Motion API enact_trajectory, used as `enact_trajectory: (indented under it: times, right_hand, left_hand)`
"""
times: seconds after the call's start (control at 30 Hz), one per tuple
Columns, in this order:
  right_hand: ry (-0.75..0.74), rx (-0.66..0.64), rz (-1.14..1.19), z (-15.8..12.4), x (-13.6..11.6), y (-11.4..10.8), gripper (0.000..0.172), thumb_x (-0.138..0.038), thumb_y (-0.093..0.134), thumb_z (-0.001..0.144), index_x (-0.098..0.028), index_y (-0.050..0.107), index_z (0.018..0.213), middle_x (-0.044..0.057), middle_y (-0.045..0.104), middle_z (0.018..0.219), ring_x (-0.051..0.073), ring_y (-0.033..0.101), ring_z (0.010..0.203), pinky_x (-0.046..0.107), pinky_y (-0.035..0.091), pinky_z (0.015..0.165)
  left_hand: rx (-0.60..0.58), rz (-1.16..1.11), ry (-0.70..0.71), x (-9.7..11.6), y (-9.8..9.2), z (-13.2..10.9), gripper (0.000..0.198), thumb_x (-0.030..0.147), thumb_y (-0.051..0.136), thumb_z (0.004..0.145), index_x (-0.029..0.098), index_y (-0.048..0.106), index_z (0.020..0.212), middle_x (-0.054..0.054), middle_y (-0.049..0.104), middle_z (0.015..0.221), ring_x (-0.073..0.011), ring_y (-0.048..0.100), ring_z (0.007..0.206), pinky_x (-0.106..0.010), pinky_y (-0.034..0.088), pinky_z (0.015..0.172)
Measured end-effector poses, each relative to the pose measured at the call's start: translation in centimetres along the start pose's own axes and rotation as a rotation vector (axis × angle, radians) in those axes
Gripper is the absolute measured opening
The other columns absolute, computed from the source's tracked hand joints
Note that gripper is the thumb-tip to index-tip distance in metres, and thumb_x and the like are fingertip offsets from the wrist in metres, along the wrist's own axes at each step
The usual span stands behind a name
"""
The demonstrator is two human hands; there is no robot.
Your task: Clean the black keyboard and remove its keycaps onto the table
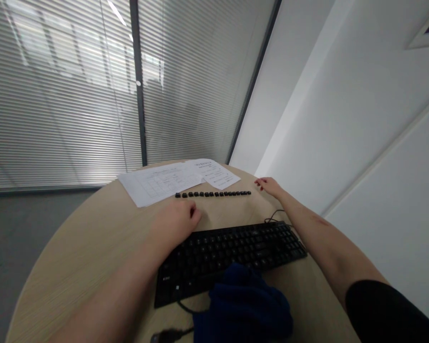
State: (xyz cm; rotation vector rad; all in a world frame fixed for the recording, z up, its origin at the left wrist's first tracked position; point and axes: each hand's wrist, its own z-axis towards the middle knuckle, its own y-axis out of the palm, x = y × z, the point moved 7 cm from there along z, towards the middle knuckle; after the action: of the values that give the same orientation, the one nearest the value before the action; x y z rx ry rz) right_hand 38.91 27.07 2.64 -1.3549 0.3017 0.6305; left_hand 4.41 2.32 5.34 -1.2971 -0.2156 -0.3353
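A row of small black keycaps (216, 194) runs across the table beside the papers. My left hand (178, 219) rests between the row's left end and the black keyboard (232, 247), its fingers curled inward; whether anything is inside them is hidden. Just past the right end of the row is my right hand (269, 185), with its fingers slightly apart and no object visible in them. The keyboard lies at an angle in front of me, partly covered by my left forearm and a dark blue cloth (246, 305).
Printed paper sheets (164, 181) lie at the far side of the round wooden table (67, 257). A cable with a dark plug (166, 336) is near the front edge. Behind are blinds (67, 105) in a glass partition and a white wall (343, 128) at right.
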Motion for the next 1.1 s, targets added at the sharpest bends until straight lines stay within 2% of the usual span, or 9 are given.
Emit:
enact_trajectory:
  times: [0.13, 0.3, 0.4, 0.5, 0.63, 0.73, 0.83, 0.97, 1.1]
  right_hand:
    - [-0.047, 0.167, 0.106, -0.6, -4.1, -3.7, 0.046, -0.045, 0.038, 0.098, -0.011, 0.069, 0.091, 0.007, 0.067, 0.075, 0.012, 0.057, 0.058, 0.023, 0.044, 0.057]
    - [-0.157, 0.178, 0.229, -2.4, -11.9, -8.2, 0.052, -0.048, 0.032, 0.102, -0.014, 0.068, 0.087, 0.004, 0.063, 0.075, 0.010, 0.056, 0.060, 0.022, 0.045, 0.060]
    - [-0.395, 0.141, 0.241, -6.1, -17.8, -10.3, 0.055, -0.049, 0.032, 0.103, -0.013, 0.070, 0.085, 0.001, 0.057, 0.067, 0.010, 0.053, 0.057, 0.021, 0.043, 0.059]
    - [-0.428, 0.099, 0.199, -11.0, -21.3, -10.8, 0.060, -0.052, 0.028, 0.104, -0.013, 0.070, 0.088, -0.002, 0.050, 0.057, 0.009, 0.048, 0.050, 0.023, 0.039, 0.054]
    - [-0.455, 0.010, 0.152, -15.8, -23.6, -9.6, 0.051, -0.050, 0.036, 0.103, -0.014, 0.069, 0.088, -0.004, 0.050, 0.054, 0.008, 0.048, 0.050, 0.022, 0.040, 0.055]
    - [-0.416, -0.189, 0.265, -17.1, -24.0, -7.8, 0.037, -0.046, 0.049, 0.099, -0.016, 0.066, 0.088, -0.002, 0.058, 0.059, 0.009, 0.055, 0.054, 0.021, 0.044, 0.056]
    - [-0.341, -0.400, 0.428, -17.7, -24.1, -5.8, 0.020, -0.038, 0.064, 0.091, -0.018, 0.062, 0.092, -0.001, 0.065, 0.069, 0.011, 0.063, 0.060, 0.022, 0.050, 0.058]
    - [-0.402, -0.570, 0.560, -19.2, -25.3, -2.7, 0.025, -0.033, 0.074, 0.083, -0.020, 0.059, 0.099, -0.001, 0.066, 0.074, 0.012, 0.066, 0.065, 0.024, 0.054, 0.061]
    - [-0.456, -0.665, 0.664, -20.3, -26.9, 2.3, 0.026, -0.041, 0.068, 0.086, -0.020, 0.056, 0.095, -0.001, 0.066, 0.074, 0.012, 0.064, 0.062, 0.025, 0.055, 0.060]
  left_hand:
    - [-0.043, -0.103, -0.083, -2.8, 0.1, 0.7, 0.030, 0.034, 0.045, 0.085, 0.021, 0.053, 0.059, -0.005, 0.063, 0.065, -0.0215, 0.060, 0.067, -0.030, 0.036, 0.059]
    - [-0.070, -0.078, -0.124, -6.0, 0.9, 1.7, 0.032, 0.039, 0.046, 0.082, 0.021, 0.051, 0.056, -0.004, 0.058, 0.059, -0.0216, 0.057, 0.063, -0.029, 0.033, 0.058]
    - [-0.126, -0.092, -0.160, -7.2, 1.9, 2.0, 0.036, 0.046, 0.047, 0.081, 0.021, 0.055, 0.056, -0.004, 0.058, 0.057, -0.0222, 0.057, 0.062, -0.029, 0.033, 0.058]
    - [-0.227, -0.169, -0.152, -7.9, 3.1, 1.9, 0.037, 0.050, 0.051, 0.078, 0.021, 0.055, 0.055, -0.002, 0.054, 0.053, -0.0202, 0.054, 0.058, -0.029, 0.033, 0.057]
    - [-0.223, -0.429, -0.180, -9.5, 3.9, 2.0, 0.037, 0.049, 0.054, 0.073, 0.021, 0.043, 0.052, 0.003, 0.041, 0.047, -0.0141, 0.041, 0.048, -0.027, 0.028, 0.052]
    - [-0.144, -0.574, -0.229, -10.6, 4.1, 1.9, 0.038, 0.051, 0.053, 0.071, 0.022, 0.039, 0.051, 0.005, 0.035, 0.044, -0.0118, 0.032, 0.044, -0.027, 0.024, 0.049]
    - [-0.123, -0.586, -0.215, -10.6, 4.5, 1.8, 0.037, 0.048, 0.055, 0.067, 0.022, 0.039, 0.048, 0.005, 0.033, 0.043, -0.0113, 0.031, 0.044, -0.027, 0.022, 0.049]
    - [-0.073, -0.592, -0.238, -10.8, 4.7, 1.5, 0.037, 0.048, 0.057, 0.067, 0.021, 0.040, 0.049, 0.005, 0.035, 0.046, -0.0112, 0.032, 0.048, -0.027, 0.024, 0.051]
    - [-0.085, -0.611, -0.234, -10.9, 5.0, 1.4, 0.038, 0.050, 0.059, 0.069, 0.020, 0.043, 0.052, 0.006, 0.036, 0.047, -0.0106, 0.031, 0.047, -0.027, 0.024, 0.051]
